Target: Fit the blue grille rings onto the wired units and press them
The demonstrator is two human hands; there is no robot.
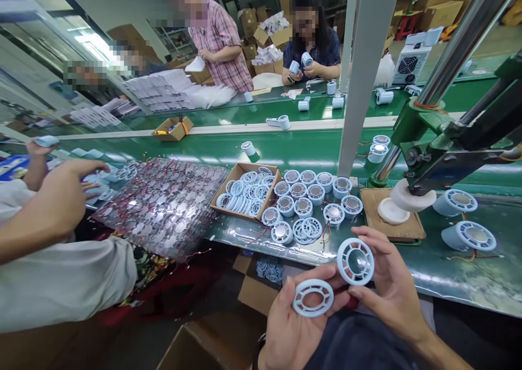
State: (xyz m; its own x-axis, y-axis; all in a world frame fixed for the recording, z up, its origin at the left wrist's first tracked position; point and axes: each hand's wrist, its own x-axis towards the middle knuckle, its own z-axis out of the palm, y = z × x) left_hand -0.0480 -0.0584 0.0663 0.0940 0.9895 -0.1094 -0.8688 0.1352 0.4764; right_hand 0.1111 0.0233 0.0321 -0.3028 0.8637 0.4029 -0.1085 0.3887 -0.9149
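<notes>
My left hand [291, 326] holds a flat pale-blue grille ring [312, 298] between thumb and fingers, low in the view over my lap. My right hand [389, 286] holds a pale-blue round housing [355, 261] with a shiny metal disc inside, just above and right of the ring. The two parts are close but apart. Just beyond my hands, on the green bench [448, 272], stand several similar housings [312, 201] with red wires.
A cardboard box of grille rings [247, 192] sits left of the housings. A hand press [444, 142] with a white pad stands over a wooden block [391, 223] at right. A co-worker's arm [49, 212] reaches in at left by bagged parts [163, 207]. Other people work across the conveyor.
</notes>
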